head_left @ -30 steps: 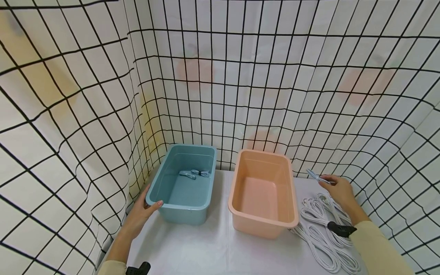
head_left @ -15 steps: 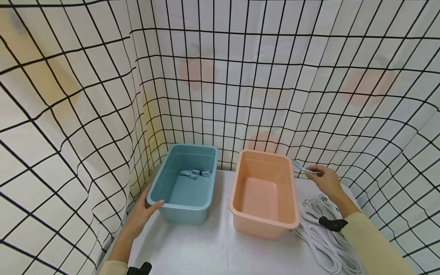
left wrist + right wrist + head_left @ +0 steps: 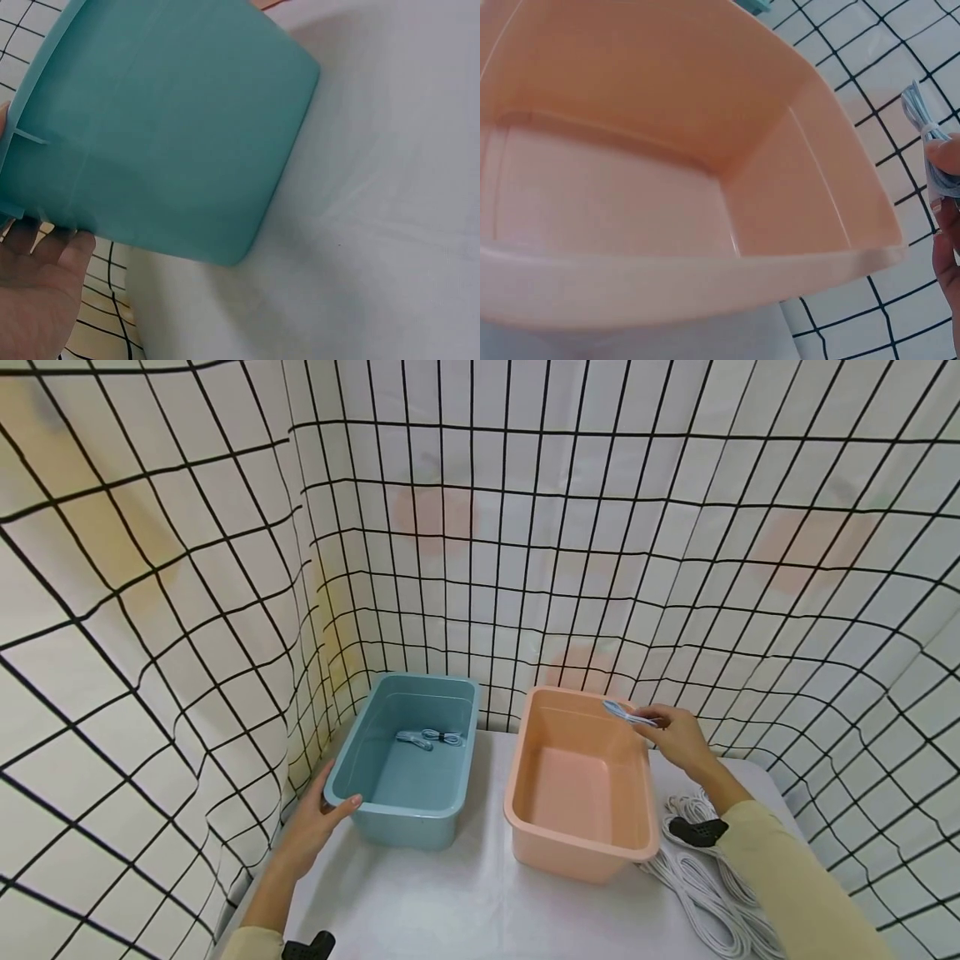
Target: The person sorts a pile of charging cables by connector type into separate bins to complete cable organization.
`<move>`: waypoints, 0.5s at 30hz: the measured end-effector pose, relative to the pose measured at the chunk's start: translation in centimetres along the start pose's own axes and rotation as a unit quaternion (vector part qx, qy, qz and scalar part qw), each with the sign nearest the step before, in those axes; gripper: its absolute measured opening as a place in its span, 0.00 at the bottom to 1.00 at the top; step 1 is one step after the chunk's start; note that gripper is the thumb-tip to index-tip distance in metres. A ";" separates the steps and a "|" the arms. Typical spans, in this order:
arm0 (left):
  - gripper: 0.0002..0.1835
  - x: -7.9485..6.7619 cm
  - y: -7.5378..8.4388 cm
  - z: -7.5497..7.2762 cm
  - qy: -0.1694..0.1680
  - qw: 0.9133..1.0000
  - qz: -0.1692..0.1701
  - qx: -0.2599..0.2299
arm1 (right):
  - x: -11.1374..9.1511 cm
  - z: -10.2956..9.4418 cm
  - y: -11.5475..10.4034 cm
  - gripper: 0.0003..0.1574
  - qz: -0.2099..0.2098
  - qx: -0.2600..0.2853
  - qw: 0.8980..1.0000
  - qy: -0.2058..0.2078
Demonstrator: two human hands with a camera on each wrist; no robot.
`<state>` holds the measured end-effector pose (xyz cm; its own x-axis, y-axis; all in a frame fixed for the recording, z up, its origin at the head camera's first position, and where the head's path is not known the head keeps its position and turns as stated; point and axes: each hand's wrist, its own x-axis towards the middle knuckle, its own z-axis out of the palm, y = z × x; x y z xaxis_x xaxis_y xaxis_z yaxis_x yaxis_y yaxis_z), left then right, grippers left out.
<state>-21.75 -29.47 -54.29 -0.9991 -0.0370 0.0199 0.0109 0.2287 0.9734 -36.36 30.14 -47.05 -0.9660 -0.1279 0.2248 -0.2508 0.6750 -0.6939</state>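
My right hand (image 3: 675, 737) pinches a tied bundle of light-blue cable (image 3: 624, 712) above the far right corner of the peach bin (image 3: 576, 850). In the right wrist view the cable bundle (image 3: 922, 120) sticks out past the thumb, a pale tie around it. The left hand (image 3: 309, 827) grips the near left corner of the blue bin (image 3: 408, 828), thumb over the rim. Seen from the left wrist, fingers (image 3: 64, 251) press on the bin's outer side. Two small cable bundles, one light-blue (image 3: 414, 741) and one with a black tie (image 3: 442, 738), lie inside the blue bin.
Coils of white cable (image 3: 708, 902) lie on the white-covered table (image 3: 450, 910) right of the peach bin, partly under the right forearm. Black wire mesh (image 3: 525, 543) over white cloth rises at the back and both sides.
My right hand has moved left with the cable bundle, from above the white coils to the peach bin's far right corner. The left hand stays on the blue bin.
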 end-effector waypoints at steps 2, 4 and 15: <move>0.51 -0.1 0.1 0.0 0.001 1.000 0.000 -0.002 | 0.3 0.2 -0.3 0.23 -0.008 -0.001 1.000 -0.004; 0.51 -0.1 0.1 0.0 0.001 1.000 -0.003 -0.003 | 0.6 0.3 -0.6 0.23 -0.013 0.006 1.000 -0.008; 0.53 0.0 -0.3 -0.1 0.001 1.000 -0.011 -0.010 | 1.9 1.7 -2.4 0.17 -0.030 0.029 0.999 -0.024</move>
<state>-21.79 -29.63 -54.55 -0.9990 -0.0436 -0.0006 -0.0098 0.2090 0.9779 -37.73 27.04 -46.10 -0.9506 -0.2031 0.2346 -0.3103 0.6213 -0.7195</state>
